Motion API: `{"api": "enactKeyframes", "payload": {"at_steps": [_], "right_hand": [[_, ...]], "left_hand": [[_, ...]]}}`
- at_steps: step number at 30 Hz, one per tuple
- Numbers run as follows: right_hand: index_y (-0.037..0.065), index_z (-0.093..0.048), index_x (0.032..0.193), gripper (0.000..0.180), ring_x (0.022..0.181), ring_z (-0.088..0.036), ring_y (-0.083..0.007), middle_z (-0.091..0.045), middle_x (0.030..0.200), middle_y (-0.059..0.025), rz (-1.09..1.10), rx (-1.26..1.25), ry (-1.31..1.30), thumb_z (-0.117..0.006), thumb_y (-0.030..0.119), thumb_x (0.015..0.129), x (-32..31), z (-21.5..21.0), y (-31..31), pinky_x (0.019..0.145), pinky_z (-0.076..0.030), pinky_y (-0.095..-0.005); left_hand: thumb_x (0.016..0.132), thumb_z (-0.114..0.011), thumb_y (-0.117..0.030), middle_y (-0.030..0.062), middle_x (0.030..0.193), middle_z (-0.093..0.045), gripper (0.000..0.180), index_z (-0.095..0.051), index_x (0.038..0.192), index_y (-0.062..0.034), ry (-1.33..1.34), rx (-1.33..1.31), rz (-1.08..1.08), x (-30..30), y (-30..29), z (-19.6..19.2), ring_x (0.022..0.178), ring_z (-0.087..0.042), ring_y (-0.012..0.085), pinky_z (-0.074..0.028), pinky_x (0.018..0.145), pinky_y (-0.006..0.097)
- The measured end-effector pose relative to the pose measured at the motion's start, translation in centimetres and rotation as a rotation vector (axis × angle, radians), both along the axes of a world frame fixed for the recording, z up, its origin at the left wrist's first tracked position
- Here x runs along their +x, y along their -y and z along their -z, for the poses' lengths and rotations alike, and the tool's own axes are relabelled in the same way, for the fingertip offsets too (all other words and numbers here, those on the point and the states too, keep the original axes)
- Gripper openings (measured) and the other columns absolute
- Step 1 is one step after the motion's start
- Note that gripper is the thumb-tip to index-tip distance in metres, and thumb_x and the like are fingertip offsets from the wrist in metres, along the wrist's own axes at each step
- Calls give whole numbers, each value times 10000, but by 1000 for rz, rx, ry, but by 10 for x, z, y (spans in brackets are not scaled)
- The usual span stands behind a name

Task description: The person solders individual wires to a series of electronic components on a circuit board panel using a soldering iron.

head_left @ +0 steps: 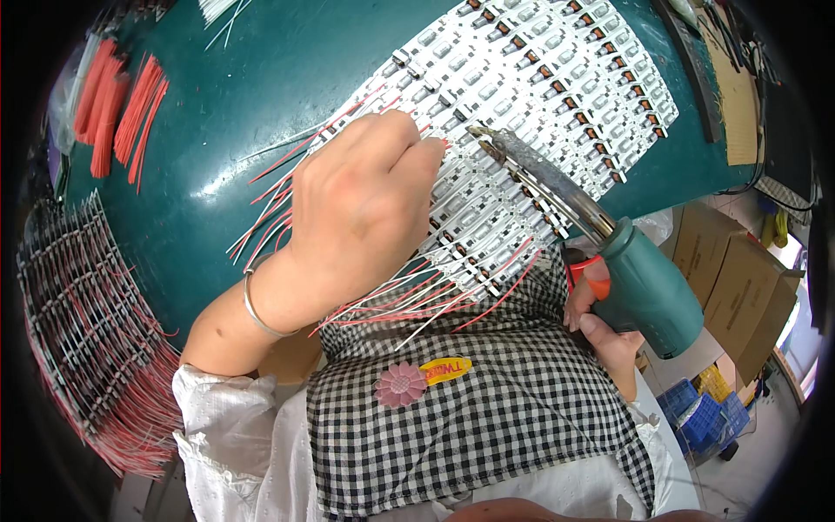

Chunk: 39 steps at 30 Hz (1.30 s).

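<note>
My left hand [361, 187] is closed in a pinch low over a sheet of small white circuit boards [531, 87]. A short bit of red wire shows at its fingertips; the rest is hidden by the hand. My right hand [609, 339] grips a soldering gun [652, 278] with a green body and red trigger. The gun's dark metal tip reaches over the boards, just right of my left fingertips. Red and white wires [409, 300] trail from the boards along the near edge, and more stick out left beneath my left hand.
Bundles of red wire [106, 109] lie at the far left of the green table [209, 165]. A stack of wired boards [78, 322] sits at the left edge. Loose white wires lie at the top. Cardboard boxes [731, 278] and a blue basket [700, 418] stand at right.
</note>
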State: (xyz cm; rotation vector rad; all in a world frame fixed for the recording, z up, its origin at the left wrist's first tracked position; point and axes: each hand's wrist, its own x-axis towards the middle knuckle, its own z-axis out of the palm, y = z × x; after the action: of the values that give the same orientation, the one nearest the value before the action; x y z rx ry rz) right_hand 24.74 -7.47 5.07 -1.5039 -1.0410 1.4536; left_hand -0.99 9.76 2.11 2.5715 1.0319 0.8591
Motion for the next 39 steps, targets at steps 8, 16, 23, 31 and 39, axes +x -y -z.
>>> {"api": "enactKeyframes", "payload": {"at_steps": [8,16,23,31,39], "right_hand": [[6,-601,1102,400,737,-575,-143,-617,835,-34,-25,-50,63,-681,-72,718,6,-6,10,681,-476,-283],[24,-630,1027,249,793,-607,-167,-634,881,-47,-32,-84,21,-682,-30,789,8,3,16,714,-506,-300],[2,-548,1072,341,647,-553,-188,-581,720,-95,-130,21,309,-646,31,747,5,14,23,648,-456,-303],[32,-582,1204,502,846,-630,-164,-663,963,-57,-181,81,214,-731,2,726,18,24,30,736,-503,-295],[-72,-464,1244,550,553,-518,-176,-534,647,-87,-18,119,103,-692,122,783,2,4,8,558,-461,-302]], "left_hand": [[566,-639,21,45,664,-446,280,-678,842,-2,64,55,67,-3,8,-4,534,-480,183,-386,433,314],[637,-662,25,62,666,-438,191,-670,827,6,0,-13,58,2,9,-5,556,-506,201,-404,440,330],[681,-668,17,65,650,-415,128,-657,808,6,-34,-33,46,4,11,-6,541,-489,208,-395,437,342],[699,-663,-3,77,647,-407,84,-580,703,-19,-52,-88,26,7,9,-11,550,-502,223,-397,433,354],[717,-648,0,84,653,-417,123,-539,665,-26,-51,-100,3,7,12,-12,568,-516,238,-418,454,375]]}}
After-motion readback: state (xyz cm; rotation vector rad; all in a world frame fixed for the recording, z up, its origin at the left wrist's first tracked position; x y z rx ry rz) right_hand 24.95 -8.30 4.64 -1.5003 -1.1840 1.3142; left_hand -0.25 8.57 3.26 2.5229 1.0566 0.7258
